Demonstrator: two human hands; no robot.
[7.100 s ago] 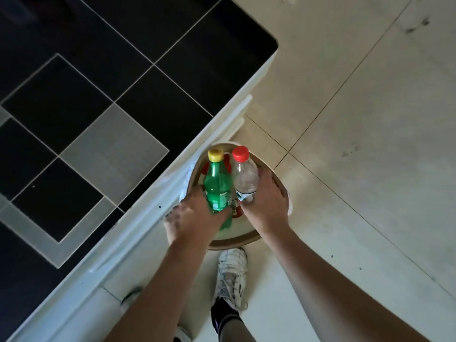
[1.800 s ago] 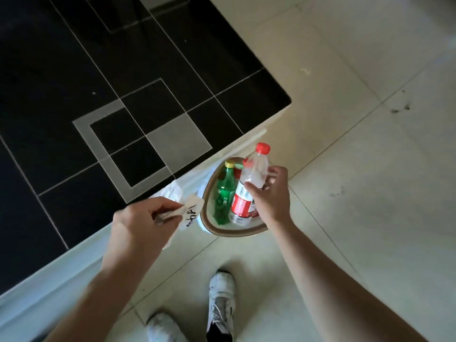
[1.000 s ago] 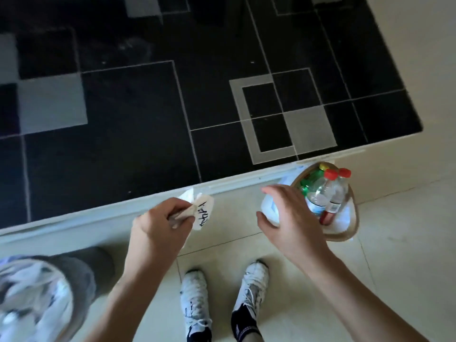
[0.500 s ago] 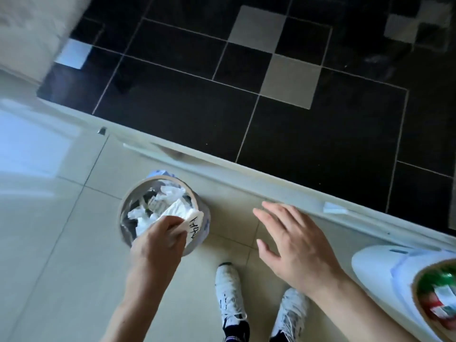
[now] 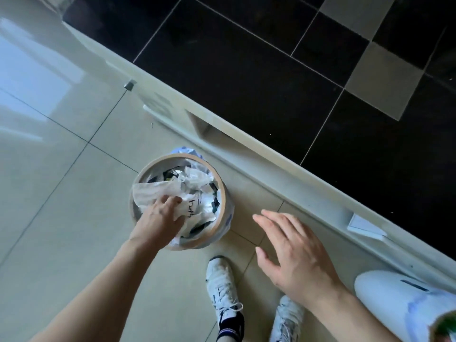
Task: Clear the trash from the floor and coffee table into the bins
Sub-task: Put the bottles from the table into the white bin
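Left hand (image 5: 160, 219) is reaching into the round paper bin (image 5: 219, 218), fingers (image 5: 172, 201) curling on a scrap of white paper with black handwriting (image 5: 191, 209). The scrap is sitting on top of the crumpled paper and tissue heap (image 5: 195, 180), inside the rim, on the near side. Looks like the drop step: paper is over the bin but not visibly let go.

Right hand (image 5: 296, 250) is hovering over the floor (image 5: 61, 193) just right of the bin, fingers straight and spread, holding nothing.

Doing it well, my read:
- Bin is nearly full to the rim. Pushing the scrap down into the heap before letting go, not just dropping it on top, should stop it sliding out.
- One tissue sheet (image 5: 153, 193) is draping over the left rim; tucking that in on the same pass makes sense.
- Releasing toward the centre, away from the near edge.
- Bin is light-looking; right hand is near enough to steady the wall if it tips.

Second bin (image 5: 385, 294), white, is showing at the lower right corner beside the coffee table's surface (image 5: 271, 82), with something green inside; too cropped to identify. Small white card (image 5: 365, 224) is lying on the surface's pale edge, possibly the next pickup.
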